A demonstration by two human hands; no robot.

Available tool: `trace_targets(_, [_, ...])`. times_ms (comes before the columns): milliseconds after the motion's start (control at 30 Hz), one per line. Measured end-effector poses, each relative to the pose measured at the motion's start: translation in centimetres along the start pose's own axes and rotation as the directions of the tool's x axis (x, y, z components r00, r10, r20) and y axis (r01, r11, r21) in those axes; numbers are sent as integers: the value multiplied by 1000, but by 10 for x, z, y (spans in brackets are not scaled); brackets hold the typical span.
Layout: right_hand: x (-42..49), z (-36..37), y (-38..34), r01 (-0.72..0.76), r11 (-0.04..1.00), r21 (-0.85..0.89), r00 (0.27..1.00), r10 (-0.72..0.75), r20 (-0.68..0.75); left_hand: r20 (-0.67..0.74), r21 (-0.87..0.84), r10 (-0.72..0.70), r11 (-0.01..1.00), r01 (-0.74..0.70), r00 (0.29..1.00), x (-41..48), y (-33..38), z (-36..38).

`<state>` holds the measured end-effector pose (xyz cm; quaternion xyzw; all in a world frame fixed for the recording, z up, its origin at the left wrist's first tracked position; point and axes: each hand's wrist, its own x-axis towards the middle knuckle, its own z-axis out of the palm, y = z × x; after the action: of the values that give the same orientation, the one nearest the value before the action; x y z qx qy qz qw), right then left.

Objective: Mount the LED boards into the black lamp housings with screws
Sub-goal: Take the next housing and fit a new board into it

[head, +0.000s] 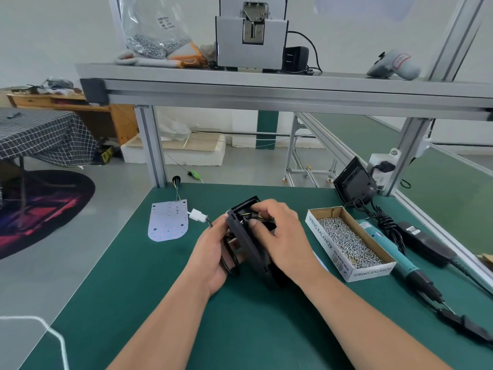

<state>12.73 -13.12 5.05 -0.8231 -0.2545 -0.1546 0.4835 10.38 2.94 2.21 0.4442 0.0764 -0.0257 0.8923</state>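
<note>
black lamp housing (248,241) held tilted just above the green mat (240,329), mid-bench. Rigid moulded plastic, matte, boxy open shell, probably light; side walls look like the safest hold. Left hand (210,252) curled round its left wall plus a loop of black cable; right hand (282,233) pinches thin wires (246,214) at the open top, likely delicate. LED board (168,221), thin flat pale plate with rounded end, lies left on the mat, take by edges. Cardboard screw box (324,241) and teal electric screwdriver (394,252) on the right
</note>
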Motion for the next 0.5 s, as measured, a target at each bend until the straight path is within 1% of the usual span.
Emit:
trace_targets(67, [3,-3,1,-26,1000,15,999,25,46,23,5,13,1000,-13,1000,1,-1,-1])
trace_targets(167, [4,-7,1,-21,1000,3,995,20,99,71,19,49,999,-50,996,1,-2,-4])
trace_targets(333, [4,-11,2,-24,999,45,995,20,93,114,22,55,998,-58,992,3,-2,-5])
trace_targets(400, [3,-11,1,-26,997,72,993,17,118,128,29,64,997,-68,990,2,-3,-5])
trace_targets(500, [4,-11,-1,26,997,66,990,-35,140,144,0,80,997,-81,986,2,-4,-6])
